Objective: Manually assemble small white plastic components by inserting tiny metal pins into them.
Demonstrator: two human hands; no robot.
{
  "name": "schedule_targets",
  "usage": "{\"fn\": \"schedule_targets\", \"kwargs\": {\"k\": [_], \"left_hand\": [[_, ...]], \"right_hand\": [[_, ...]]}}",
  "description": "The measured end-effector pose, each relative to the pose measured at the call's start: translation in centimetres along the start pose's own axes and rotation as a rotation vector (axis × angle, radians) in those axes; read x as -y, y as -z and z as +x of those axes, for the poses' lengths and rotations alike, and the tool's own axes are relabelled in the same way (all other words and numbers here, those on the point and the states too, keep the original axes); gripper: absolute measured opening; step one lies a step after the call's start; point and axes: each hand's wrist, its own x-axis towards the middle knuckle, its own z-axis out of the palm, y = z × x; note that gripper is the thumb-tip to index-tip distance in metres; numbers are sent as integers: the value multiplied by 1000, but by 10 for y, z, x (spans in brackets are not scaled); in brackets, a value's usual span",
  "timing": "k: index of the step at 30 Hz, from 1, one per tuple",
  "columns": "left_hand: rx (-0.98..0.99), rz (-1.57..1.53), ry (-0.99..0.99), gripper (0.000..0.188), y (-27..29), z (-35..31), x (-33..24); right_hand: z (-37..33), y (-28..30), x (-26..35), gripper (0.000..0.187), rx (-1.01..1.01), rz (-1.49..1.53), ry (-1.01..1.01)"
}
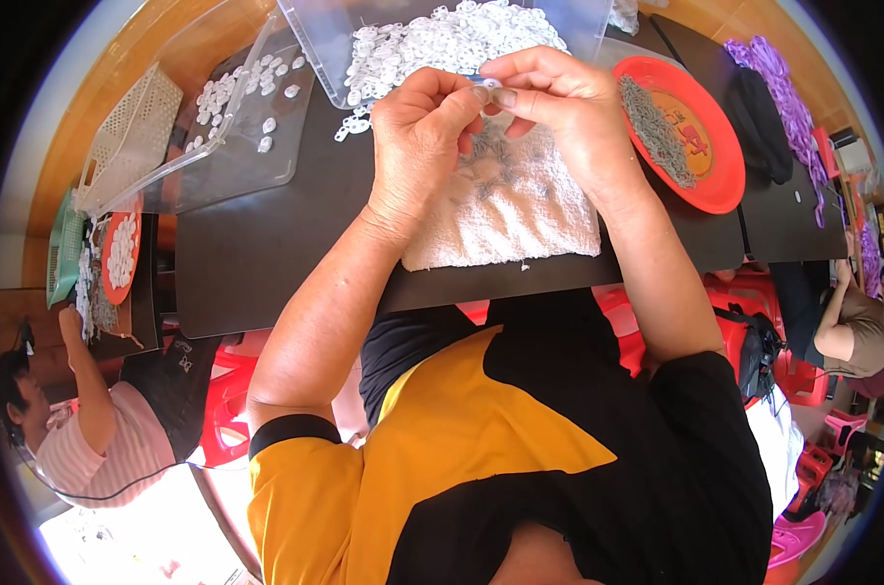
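My left hand (424, 132) and my right hand (564, 102) meet above the far part of a white towel (520, 229). Both are closed, thumbs and forefingers pinching at a small white plastic piece (491, 84) held between them. Fingertips cover most of it, so its full shape is hidden. Below the hands, small dark grey pieces (489, 146) lie scattered on the towel. Just beyond the hands stands a clear plastic bin (310, 44) heaped with white plastic pieces (442, 39). A few loose white pieces (354, 125) rest on the table by its near corner.
Right of the towel, a red plate (720, 180) holds many grey pieces (656, 132). Further right lie a black pouch (759, 122) and purple strips (778, 83). Another clear bin (281, 166) with white pieces stands left. One person (110, 419) sits left, another (856, 331) right.
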Motion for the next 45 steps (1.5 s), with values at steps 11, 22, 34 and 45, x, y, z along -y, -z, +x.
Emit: {"fn": "schedule_targets", "kwargs": {"k": [11, 22, 34, 45], "left_hand": [[33, -80, 16, 14, 1, 0, 1], [79, -65, 4, 14, 0, 2, 0], [69, -59, 2, 11, 0, 1, 3], [64, -82, 0, 11, -2, 0, -1]], "right_hand": [[3, 4, -5, 18, 2, 166, -128], [3, 7, -1, 18, -4, 182, -161], [-1, -1, 1, 16, -28, 76, -112], [-2, -3, 3, 19, -58, 85, -92]]}}
